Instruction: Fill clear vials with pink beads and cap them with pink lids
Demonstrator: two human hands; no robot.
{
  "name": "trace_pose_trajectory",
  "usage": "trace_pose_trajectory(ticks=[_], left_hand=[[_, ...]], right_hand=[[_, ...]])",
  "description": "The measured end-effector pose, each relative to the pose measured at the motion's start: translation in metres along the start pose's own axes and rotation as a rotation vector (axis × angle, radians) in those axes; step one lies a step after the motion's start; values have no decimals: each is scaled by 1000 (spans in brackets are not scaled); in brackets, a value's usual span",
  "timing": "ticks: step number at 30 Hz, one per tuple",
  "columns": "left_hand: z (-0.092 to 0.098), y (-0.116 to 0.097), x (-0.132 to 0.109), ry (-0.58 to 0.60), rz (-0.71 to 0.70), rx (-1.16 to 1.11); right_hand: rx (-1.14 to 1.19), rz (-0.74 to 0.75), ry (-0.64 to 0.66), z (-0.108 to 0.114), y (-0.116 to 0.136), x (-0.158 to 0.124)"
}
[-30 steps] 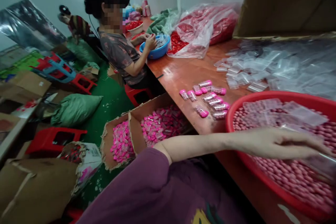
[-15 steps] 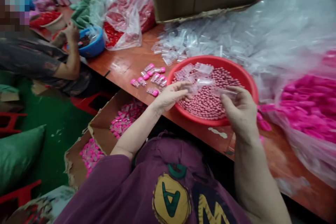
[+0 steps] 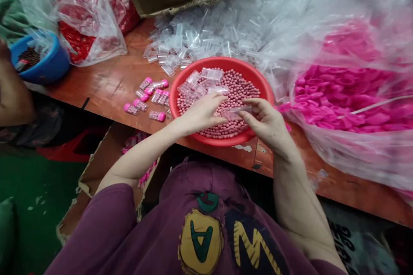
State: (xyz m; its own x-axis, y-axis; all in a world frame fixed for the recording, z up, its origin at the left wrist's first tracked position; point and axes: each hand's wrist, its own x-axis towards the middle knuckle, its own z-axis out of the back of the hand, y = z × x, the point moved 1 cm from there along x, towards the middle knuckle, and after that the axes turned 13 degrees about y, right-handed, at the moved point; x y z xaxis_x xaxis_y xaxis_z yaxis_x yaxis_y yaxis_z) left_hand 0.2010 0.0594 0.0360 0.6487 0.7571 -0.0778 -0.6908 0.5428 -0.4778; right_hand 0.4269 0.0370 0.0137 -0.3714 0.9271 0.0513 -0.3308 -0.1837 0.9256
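Note:
A red basin (image 3: 270,94) stands in front of me, filled with pink beads (image 3: 237,81), and several clear plastic bottles (image 3: 213,74) lie on them. Above the near side of the beads, my right hand (image 3: 266,122) pinches a clear plastic bottle (image 3: 237,112) between thumb and fingers. My left hand (image 3: 203,114) hovers over the basin's left part, thumb and fingers apart, close to that bottle's left end; its inner fingers are partly hidden. Left of the basin lie several small bead-filled bottles (image 3: 157,116) with pink caps.
Clear empty bottles (image 3: 193,38) are heaped behind the basin, beneath a cardboard box (image 3: 193,0). A bag of pink caps (image 3: 338,99) sits at right. At left are a blue basin (image 3: 58,62), a bag of red pieces (image 3: 77,38) and a co-worker's arm (image 3: 13,90).
My view has swung right, so the table's things sit further left. My hands have come closer together over the beads, with the clear bottle still in my right hand.

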Motion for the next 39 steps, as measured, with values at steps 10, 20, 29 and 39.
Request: trace_pose_trajectory(ticks=[10, 20, 29, 39], left_hand=[[10, -10, -38, 325, 190, 301], [27, 15, 39, 50, 296, 257], [26, 15, 47, 196, 118, 336], [54, 47, -37, 225, 84, 261]], right_hand=[[-139, -28, -57, 30, 6, -11], [-1073, -78, 408, -9, -5, 125], [-1036, 114, 434, 13, 6, 83], [-613, 104, 336, 66, 11, 9]])
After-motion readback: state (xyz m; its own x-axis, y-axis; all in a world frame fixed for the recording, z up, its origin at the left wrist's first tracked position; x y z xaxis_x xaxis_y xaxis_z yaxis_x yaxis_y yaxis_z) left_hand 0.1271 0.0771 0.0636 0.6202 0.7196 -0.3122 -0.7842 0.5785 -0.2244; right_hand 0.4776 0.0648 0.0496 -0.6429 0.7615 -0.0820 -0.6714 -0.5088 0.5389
